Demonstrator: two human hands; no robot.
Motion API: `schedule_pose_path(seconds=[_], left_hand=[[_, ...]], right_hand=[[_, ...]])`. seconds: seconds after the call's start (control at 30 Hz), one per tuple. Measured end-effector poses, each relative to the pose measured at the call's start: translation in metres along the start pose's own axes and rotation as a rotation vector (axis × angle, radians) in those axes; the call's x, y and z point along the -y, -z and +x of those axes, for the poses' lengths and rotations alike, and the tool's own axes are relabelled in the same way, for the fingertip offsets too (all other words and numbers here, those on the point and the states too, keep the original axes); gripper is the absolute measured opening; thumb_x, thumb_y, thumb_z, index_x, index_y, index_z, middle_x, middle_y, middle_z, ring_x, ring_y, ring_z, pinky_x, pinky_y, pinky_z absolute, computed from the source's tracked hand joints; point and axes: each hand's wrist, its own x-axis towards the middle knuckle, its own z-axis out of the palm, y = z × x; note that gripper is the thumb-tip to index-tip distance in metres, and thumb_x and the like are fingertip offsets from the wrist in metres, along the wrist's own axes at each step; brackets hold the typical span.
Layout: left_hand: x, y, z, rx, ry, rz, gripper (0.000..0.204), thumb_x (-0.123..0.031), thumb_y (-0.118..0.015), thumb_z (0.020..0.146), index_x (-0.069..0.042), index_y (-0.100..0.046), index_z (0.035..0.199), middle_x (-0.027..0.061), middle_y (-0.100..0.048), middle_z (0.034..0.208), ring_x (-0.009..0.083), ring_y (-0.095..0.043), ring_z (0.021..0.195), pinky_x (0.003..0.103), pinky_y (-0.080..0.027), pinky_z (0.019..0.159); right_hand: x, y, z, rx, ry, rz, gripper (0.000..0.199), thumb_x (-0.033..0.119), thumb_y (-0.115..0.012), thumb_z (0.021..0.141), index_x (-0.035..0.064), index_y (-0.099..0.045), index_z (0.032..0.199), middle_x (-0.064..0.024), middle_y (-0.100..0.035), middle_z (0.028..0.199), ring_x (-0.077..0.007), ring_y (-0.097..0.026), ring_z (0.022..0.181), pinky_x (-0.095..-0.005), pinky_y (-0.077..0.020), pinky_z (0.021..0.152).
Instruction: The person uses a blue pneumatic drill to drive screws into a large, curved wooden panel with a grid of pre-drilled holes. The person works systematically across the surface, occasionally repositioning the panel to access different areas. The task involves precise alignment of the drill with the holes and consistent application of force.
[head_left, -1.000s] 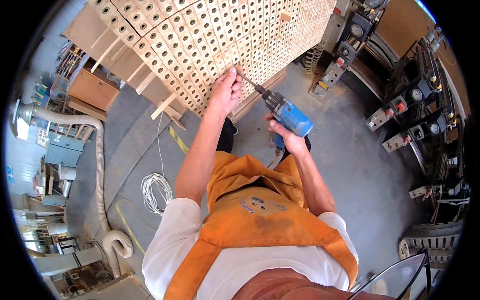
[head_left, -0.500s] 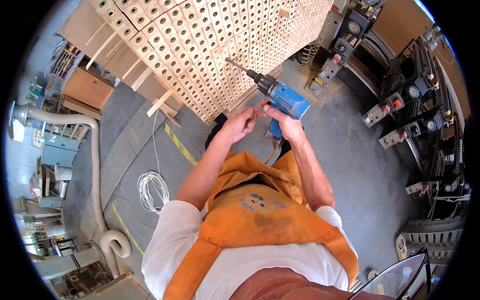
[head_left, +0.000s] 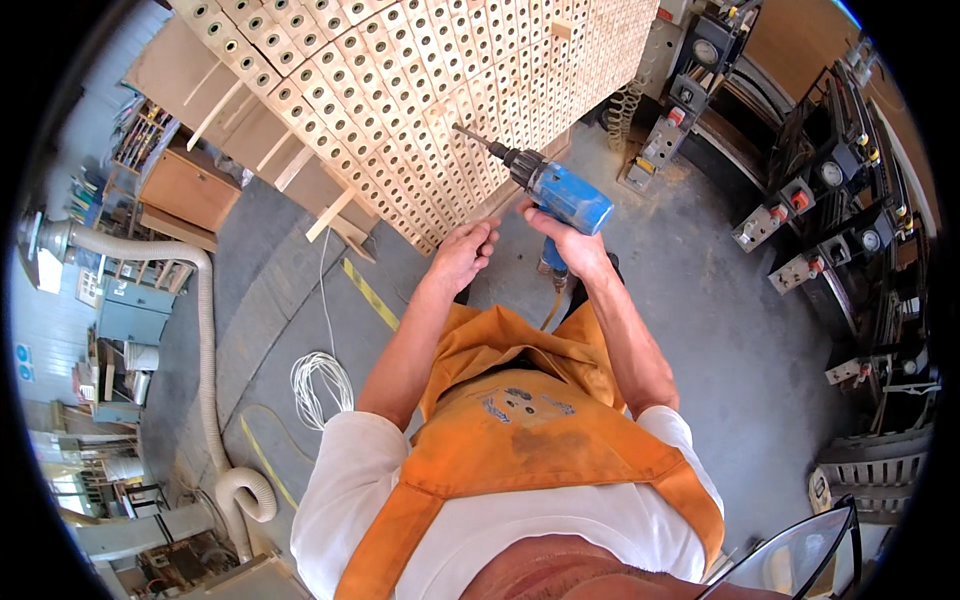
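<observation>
My right hand (head_left: 567, 243) grips the handle of a blue power drill (head_left: 560, 193), whose bit points up and left toward a tall stack of pale wooden blocks with round holes (head_left: 420, 90). The bit tip hangs just short of the stack's face. My left hand (head_left: 462, 252) is held palm down beside the drill, fingers loosely curled, close to the right hand; it seems to hold nothing, though a small item could be hidden in the fingers. An orange apron (head_left: 520, 420) over a white shirt fills the lower middle.
A coil of white cable (head_left: 320, 385) lies on the grey concrete floor at left, near a yellow floor line (head_left: 370, 293). A pale dust hose (head_left: 200, 330) curves along the left. Wooden boards (head_left: 335, 215) lean by the stack. Dark machinery with gauges (head_left: 820, 190) lines the right.
My left hand has dropped from the stack's face to beside the drill. The drill has pulled back from the blocks and lifted slightly.
</observation>
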Motion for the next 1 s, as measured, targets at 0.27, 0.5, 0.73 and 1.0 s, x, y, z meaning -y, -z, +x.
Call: schedule_pose_path(seconds=[0.27,0.5,0.73,1.0], left_hand=[[-0.064,-0.003,0.005,0.029,-0.297,-0.261,0.022,-0.022,-0.052,0.098,-0.003,-0.056,0.107,0.0007,-0.054,0.084,0.0030,-0.044,0.058,0.014,-0.033,0.043],[-0.083,-0.016,0.003,0.116,-0.257,-0.149,0.028,-0.030,-0.052,0.098,-0.003,-0.058,0.100,-0.0026,-0.049,0.074,0.0018,-0.038,0.054,0.015,-0.030,0.041],[-0.095,-0.030,0.018,0.067,-0.302,-0.193,0.032,-0.031,-0.053,0.097,-0.001,-0.056,0.108,-0.0011,-0.049,0.077,0.0033,-0.040,0.058,0.016,-0.030,0.043],[-0.067,-0.010,0.018,0.156,-0.281,-0.201,0.024,-0.003,-0.050,0.089,0.004,-0.055,0.112,0.0044,-0.056,0.092,0.0075,-0.048,0.068,0.017,-0.034,0.047]], right_hand=[[0.006,0.012,-0.025,0.062,-0.031,0.069,0.028,0.011,-0.070,0.082,0.0040,-0.064,0.109,-0.0071,-0.069,0.101,-0.0156,-0.063,0.094,-0.0319,-0.0506,0.081],[0.000,0.039,-0.036,0.168,-0.135,0.239,0.026,0.010,-0.068,0.082,0.0040,-0.064,0.108,-0.0081,-0.068,0.098,-0.0175,-0.063,0.091,-0.0317,-0.0513,0.076],[-0.009,0.012,-0.034,0.087,-0.069,0.152,0.025,0.012,-0.066,0.086,0.0031,-0.063,0.109,-0.0071,-0.067,0.101,-0.0164,-0.062,0.092,-0.0315,-0.0503,0.078],[0.001,-0.011,-0.014,0.042,-0.023,0.052,0.018,0.005,-0.069,0.082,0.0045,-0.066,0.099,-0.0021,-0.068,0.091,-0.0113,-0.061,0.082,-0.0281,-0.0489,0.074]])
